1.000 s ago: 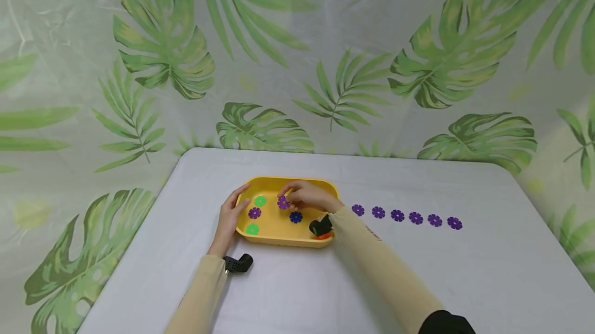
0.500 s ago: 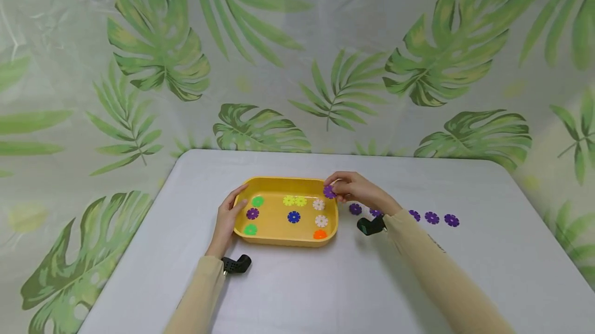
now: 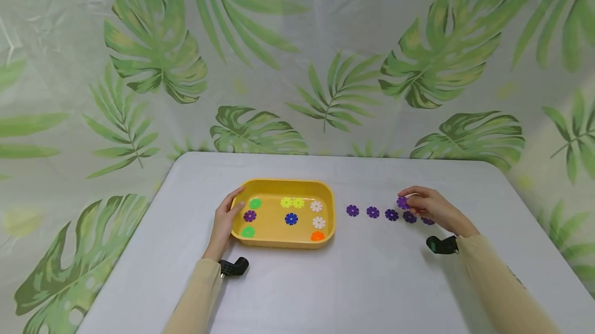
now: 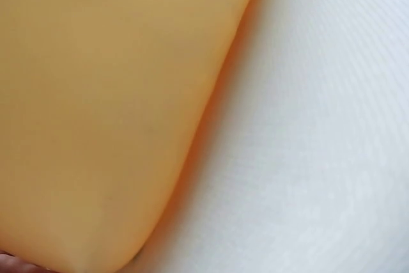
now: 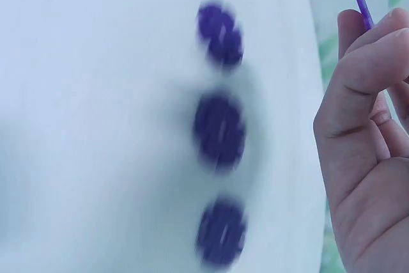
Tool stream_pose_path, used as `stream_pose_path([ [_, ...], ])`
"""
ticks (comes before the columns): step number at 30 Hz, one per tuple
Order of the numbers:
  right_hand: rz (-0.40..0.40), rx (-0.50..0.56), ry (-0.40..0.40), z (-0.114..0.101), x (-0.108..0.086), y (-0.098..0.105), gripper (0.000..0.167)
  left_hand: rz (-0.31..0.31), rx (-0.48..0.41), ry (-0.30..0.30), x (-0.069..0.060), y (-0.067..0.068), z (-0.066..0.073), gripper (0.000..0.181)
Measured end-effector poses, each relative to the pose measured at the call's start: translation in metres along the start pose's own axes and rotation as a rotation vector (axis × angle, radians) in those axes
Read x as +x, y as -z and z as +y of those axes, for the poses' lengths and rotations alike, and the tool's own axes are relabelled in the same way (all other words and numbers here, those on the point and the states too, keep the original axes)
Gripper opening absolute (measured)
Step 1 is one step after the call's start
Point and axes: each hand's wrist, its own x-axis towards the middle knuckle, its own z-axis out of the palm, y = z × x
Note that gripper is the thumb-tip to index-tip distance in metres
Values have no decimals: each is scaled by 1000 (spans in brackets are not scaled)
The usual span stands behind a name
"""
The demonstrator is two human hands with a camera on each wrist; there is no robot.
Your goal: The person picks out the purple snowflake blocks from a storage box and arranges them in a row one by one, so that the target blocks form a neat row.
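My right hand [image 3: 434, 209] pinches a purple snowflake disc [image 3: 402, 203] between thumb and fingers, above a row of purple discs [image 3: 373, 212] on the table. In the right wrist view the held disc [image 5: 362, 4] appears edge-on at the fingertips, and several blurred discs [image 5: 220, 130] lie below the hand. At the left end of a yellow tray [image 3: 279, 244], my left hand [image 3: 225, 223] grips the rim, thumb on the inner side. Only the tray's plain wall [image 4: 108, 107] fills much of the left wrist view.
Inside the tray lie two green discs [image 3: 255, 203], one purple disc [image 3: 249, 216], a blue disc [image 3: 291, 219], two yellow discs [image 3: 298, 203], two white discs [image 3: 318, 222] and an orange piece [image 3: 318, 236]. A leaf-patterned curtain [image 3: 353, 40] hangs behind the white table [image 3: 344, 292].
My right hand lifted the purple disc out of the tray and carried it rightward, over the row on the table. My left hand has stayed on the tray.
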Motion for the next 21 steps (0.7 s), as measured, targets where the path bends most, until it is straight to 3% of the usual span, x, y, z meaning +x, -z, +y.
stream_pose_path([
  [5, 86, 15, -25, 29, -32, 34, 33, -9, -19, 28, -2, 1, 6, 41],
  [11, 227, -5, -80, 57, -62, 65, 22, -28, 3, 33, -13, -3, 26, 42],
  [16, 325, -115, -126, 75, -71, 75, 32, -33, 2, 29, -15, -4, 29, 42],
  [21, 382, -247, -135, 80, -72, 74, 40, -24, -23, 32, -8, -2, 19, 41],
])
